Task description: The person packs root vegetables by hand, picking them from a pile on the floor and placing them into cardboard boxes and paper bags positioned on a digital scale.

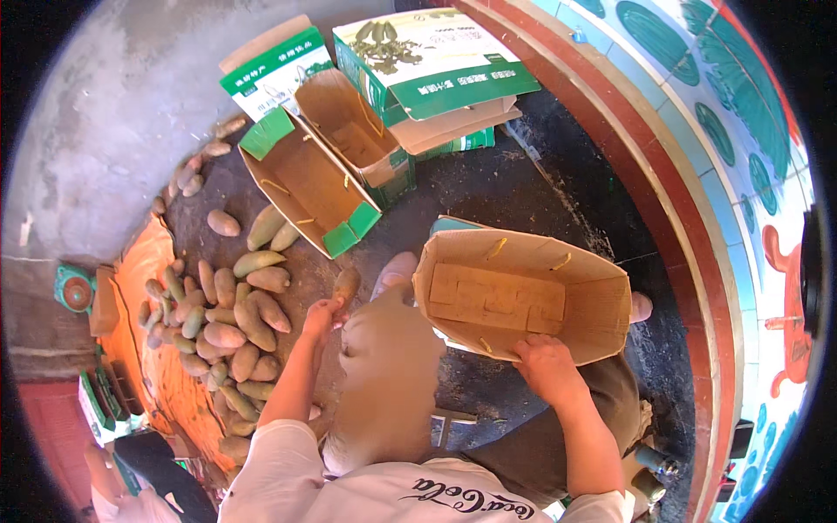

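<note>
My left hand [323,316] is closed round the lower end of a brown, elongated tuber [347,283], held upright beside the pile. To its left lies a heap of similar tubers [225,336], some brown, some greenish. On the right, an open cardboard box [497,296] with yellow cord handles tilts toward me, its bare bottom showing. The near rim of that box is gripped by my right hand [542,356], fingers over the edge.
Two more open boxes [309,179] [344,118] stand ahead, next to green-and-white printed cartons [427,52]. An orange sheet [144,279] runs under the heap's left side. A curved step [628,157] borders the right. Another person's arm [103,471] shows at lower left.
</note>
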A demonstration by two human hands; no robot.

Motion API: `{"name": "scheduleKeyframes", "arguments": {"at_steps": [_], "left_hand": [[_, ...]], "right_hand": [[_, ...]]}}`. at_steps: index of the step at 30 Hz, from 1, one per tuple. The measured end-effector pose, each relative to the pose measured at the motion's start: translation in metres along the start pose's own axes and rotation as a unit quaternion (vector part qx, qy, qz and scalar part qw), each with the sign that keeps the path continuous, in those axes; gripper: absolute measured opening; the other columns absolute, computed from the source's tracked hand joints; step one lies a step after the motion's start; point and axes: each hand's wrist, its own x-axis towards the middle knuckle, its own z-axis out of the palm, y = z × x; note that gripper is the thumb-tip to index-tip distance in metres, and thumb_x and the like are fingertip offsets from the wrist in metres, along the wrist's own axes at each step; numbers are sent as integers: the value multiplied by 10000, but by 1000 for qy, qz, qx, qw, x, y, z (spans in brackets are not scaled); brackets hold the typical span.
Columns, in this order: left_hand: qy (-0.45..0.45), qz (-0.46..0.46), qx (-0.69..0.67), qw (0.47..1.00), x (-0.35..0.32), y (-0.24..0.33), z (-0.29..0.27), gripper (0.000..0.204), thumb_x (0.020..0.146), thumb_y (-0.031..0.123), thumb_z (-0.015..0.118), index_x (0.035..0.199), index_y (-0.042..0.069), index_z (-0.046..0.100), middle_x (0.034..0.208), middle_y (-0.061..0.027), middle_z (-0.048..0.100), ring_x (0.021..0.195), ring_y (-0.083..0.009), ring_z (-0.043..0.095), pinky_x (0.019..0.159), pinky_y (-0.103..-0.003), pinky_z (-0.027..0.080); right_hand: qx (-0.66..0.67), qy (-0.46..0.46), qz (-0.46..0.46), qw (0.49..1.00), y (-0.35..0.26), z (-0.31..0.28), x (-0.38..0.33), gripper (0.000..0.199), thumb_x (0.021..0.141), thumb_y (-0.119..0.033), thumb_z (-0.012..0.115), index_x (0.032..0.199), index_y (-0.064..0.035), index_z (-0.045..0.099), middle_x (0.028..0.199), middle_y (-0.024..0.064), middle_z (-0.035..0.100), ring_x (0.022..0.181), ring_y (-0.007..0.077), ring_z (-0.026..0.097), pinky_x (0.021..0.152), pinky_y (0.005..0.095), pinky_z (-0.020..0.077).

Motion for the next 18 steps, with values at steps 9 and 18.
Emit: {"name": "scheduleKeyframes", "arguments": {"at_steps": [9,18], "left_hand": [[-55,176,-26,982,-143,121,23,267,859,276,648,986,54,569,882,-34,633,762,-151,622,653,-261,436],[-150,308,78,936,-229,200,91,299,854,245,647,1047,30,573,925,-50,635,779,-147,629,683,-257,441]], "right_hand": [[-9,12,-30,999,7,21,4,208,769,-217,665,898,-54,647,826,145,642,833,334,630,713,439,501],[-48,25,-30,998,16,28,5,196,787,-228,626,895,-70,669,848,136,661,863,311,639,746,429,505]]}}
